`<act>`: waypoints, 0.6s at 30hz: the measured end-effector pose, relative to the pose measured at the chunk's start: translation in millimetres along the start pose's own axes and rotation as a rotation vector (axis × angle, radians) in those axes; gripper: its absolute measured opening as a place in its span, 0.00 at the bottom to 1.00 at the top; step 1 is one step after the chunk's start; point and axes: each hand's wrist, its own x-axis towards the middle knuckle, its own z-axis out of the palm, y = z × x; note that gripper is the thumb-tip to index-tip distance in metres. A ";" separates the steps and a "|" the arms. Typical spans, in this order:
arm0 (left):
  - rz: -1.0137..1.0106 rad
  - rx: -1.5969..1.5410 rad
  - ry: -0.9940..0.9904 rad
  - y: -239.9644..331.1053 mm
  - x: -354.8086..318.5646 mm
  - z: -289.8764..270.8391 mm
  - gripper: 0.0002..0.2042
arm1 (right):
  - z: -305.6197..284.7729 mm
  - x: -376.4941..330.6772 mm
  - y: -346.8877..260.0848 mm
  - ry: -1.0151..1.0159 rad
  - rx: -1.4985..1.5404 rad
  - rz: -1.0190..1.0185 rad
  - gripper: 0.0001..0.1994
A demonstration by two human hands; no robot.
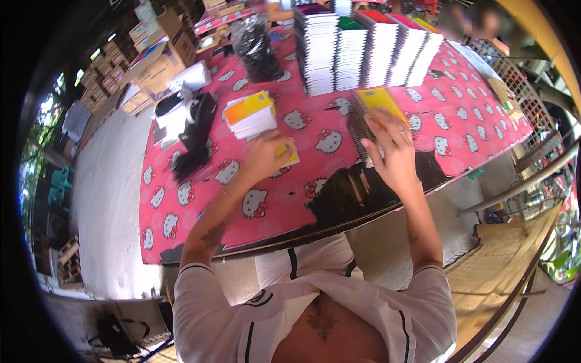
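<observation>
My left hand (269, 154) is closed at the fingertips on a small yellow-and-white card (292, 158), lying low over the table. Just beyond it is a pile of white cards with yellow-orange tops (251, 115). To the right, my right hand (390, 142) rests on a spiral-bound notebook with a yellow cover (381, 98), its fingers spread. The notebook's dark coil (358, 130) runs along its left side, slightly blurred. Much of the cover is hidden under that hand. An orange strip shows by the fingers; I cannot tell what it is.
Tall stacks of spiral notebooks (369, 51) stand at the table's back. A shiny black bundle (255, 51) is left of them. A black holder with dark bristle-like strands (193, 145) lies at the left. The pink cloth (236, 199) is torn near the front edge. People sit at the far right.
</observation>
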 end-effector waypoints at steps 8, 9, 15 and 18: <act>-0.093 0.126 -0.093 -23.2 -67.9 10.3 0.08 | 128.7 -39.5 -52.5 -0.330 0.660 0.379 0.19; -0.136 0.083 -0.110 -21.8 -65.3 8.0 0.07 | 143.0 -45.4 -51.7 -0.367 0.664 0.415 0.20; -0.043 0.264 0.179 4.3 -60.5 -2.6 0.08 | 155.3 -38.8 -71.7 -0.201 0.717 0.342 0.31; 0.031 0.265 0.052 56.6 -57.9 -13.7 0.08 | 144.4 -50.0 -75.0 -0.298 1.314 0.508 0.37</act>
